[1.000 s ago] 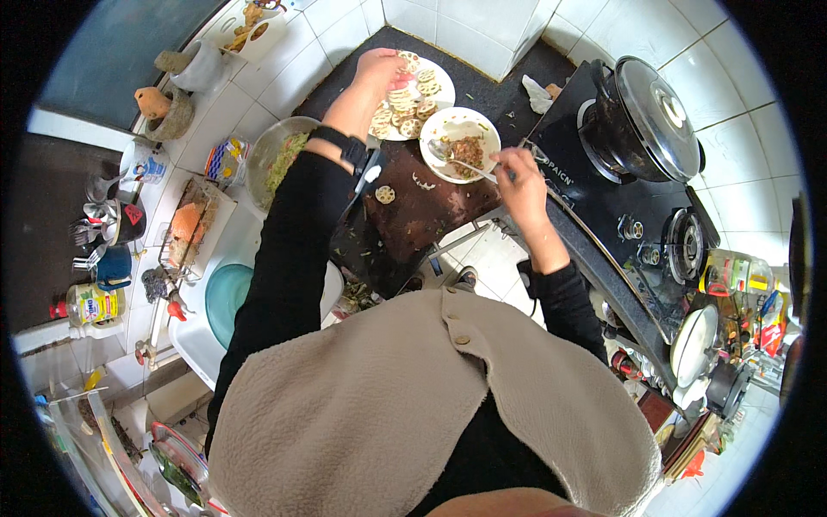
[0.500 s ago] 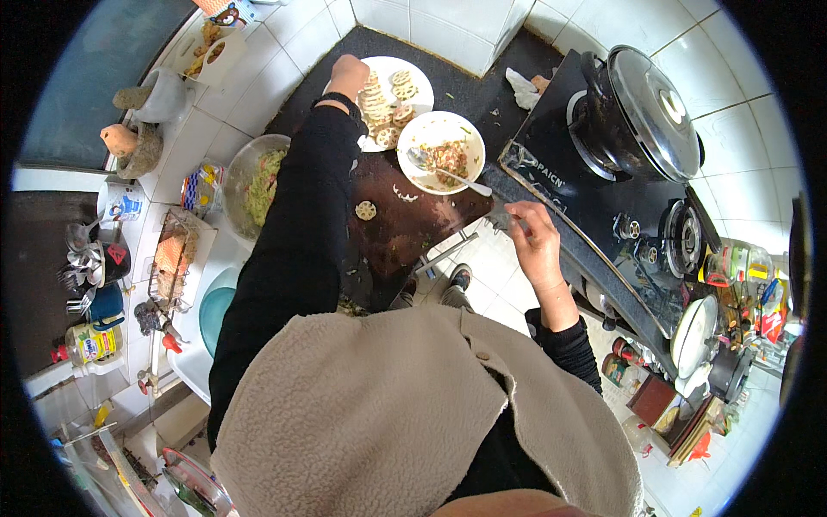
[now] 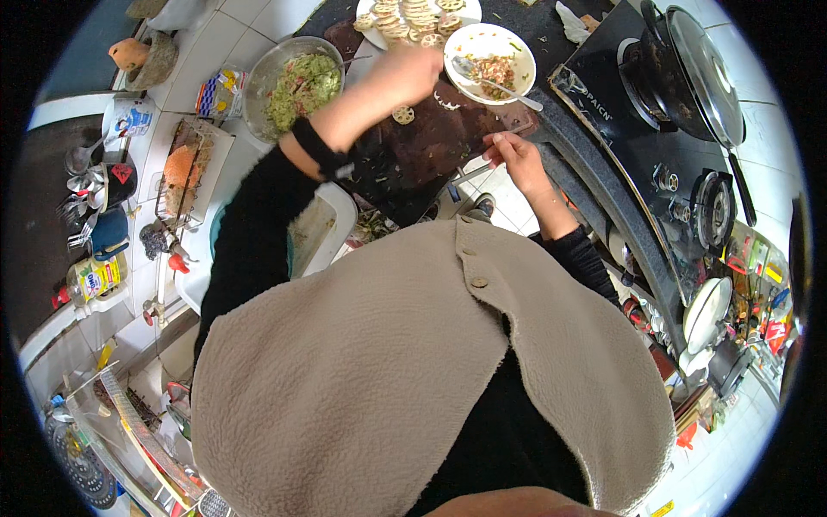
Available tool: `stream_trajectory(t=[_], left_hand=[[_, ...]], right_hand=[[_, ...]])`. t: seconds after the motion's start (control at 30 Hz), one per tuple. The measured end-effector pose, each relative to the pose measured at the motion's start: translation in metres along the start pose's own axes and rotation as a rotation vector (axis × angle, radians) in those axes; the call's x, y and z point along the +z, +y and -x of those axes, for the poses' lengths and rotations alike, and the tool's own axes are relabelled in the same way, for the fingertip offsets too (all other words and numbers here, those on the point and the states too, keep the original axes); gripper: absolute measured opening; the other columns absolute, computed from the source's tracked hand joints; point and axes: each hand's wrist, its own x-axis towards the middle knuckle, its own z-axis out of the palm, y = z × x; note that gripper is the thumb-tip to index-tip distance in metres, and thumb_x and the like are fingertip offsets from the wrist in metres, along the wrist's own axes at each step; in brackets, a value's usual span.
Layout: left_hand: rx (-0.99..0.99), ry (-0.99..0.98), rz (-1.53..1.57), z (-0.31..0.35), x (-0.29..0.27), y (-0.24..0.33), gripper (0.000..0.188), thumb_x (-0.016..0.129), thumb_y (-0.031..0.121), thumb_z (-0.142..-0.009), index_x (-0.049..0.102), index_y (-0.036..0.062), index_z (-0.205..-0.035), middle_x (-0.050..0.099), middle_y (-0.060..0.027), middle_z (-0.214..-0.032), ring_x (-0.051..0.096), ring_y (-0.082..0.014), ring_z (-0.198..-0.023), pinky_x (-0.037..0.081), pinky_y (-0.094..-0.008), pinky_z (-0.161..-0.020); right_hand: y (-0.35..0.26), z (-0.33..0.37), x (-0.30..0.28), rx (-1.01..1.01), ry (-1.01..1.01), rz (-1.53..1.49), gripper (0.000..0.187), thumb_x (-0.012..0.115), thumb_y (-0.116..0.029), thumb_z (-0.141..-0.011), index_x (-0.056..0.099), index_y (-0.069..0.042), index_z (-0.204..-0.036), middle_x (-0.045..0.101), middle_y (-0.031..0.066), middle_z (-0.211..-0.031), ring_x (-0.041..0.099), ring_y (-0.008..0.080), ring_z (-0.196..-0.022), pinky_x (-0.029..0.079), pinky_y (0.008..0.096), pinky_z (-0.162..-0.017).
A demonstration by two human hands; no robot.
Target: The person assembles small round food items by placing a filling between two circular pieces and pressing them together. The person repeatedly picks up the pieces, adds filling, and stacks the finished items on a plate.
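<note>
My left hand (image 3: 412, 76) is closed above the dark red-brown board (image 3: 431, 159), at the near edge of a white plate (image 3: 469, 10) of lotus root slices (image 3: 418, 13) and left of a white bowl (image 3: 454, 50). Its fingertips are hidden, and I cannot see what they hold. Chopped filling (image 3: 497, 71) and a metal spoon (image 3: 521, 100) lie in that bowl. Off the board's right corner, my right hand (image 3: 523, 165) has thumb and fingertips pinched together; anything between them is too small to make out. A single lotus root slice (image 3: 403, 115) rests on the board.
A steel bowl (image 3: 257, 95) of shredded green vegetable (image 3: 303, 90) stands left, beside the white sink (image 3: 343, 209). On the right, a black lidded pot (image 3: 668, 82) sits on the gas stove (image 3: 594, 73). A long black handle (image 3: 741, 189) sticks out near the front burner.
My left hand has drawn back from the plate's far left side toward me and right, to beside the bowl. My right hand stays near the board's corner, its fingers now closer together. The view has shifted.
</note>
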Motion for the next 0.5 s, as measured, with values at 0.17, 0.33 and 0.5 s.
stream_trajectory(t=[0.17, 0.33, 0.5], left_hand=[[-0.065, 0.003, -0.188, 0.061, 0.064, -0.01, 0.029, 0.067, 0.01, -0.075, 0.059, 0.0035, -0.102, 0.053, -0.0154, -0.101, 0.059, -0.0345, -0.087, 0.05, -0.045, -0.076], [-0.086, 0.154, 0.098, 0.062, 0.096, -0.036, 0.025, 0.069, 0.011, -0.075, 0.063, 0.0041, -0.098, 0.056, -0.0126, -0.09, 0.06, -0.031, -0.079, 0.052, -0.0414, -0.071], [-0.402, 0.008, 1.098, 0.057, 0.102, -0.045, 0.025, 0.07, 0.015, -0.08, 0.064, 0.0005, -0.1, 0.064, -0.0067, -0.086, 0.063, -0.0176, -0.075, 0.055, -0.0313, -0.061]], right_hand=[[-0.002, -0.012, 0.015, -0.009, -0.022, -0.027, 0.023, 0.049, -0.014, -0.096, 0.058, 0.003, -0.109, 0.064, 0.0069, -0.08, 0.057, 0.0109, -0.066, 0.048, 0.0233, -0.063], [-0.004, -0.013, 0.029, -0.041, -0.033, -0.08, 0.021, 0.05, -0.009, -0.095, 0.058, 0.002, -0.109, 0.064, 0.0075, -0.079, 0.058, 0.0114, -0.065, 0.048, 0.0235, -0.063], [-0.008, -0.007, 0.023, -0.004, 0.119, -0.074, 0.02, 0.051, -0.007, -0.093, 0.059, 0.001, -0.109, 0.065, 0.0082, -0.079, 0.06, 0.0123, -0.065, 0.049, 0.0239, -0.062]])
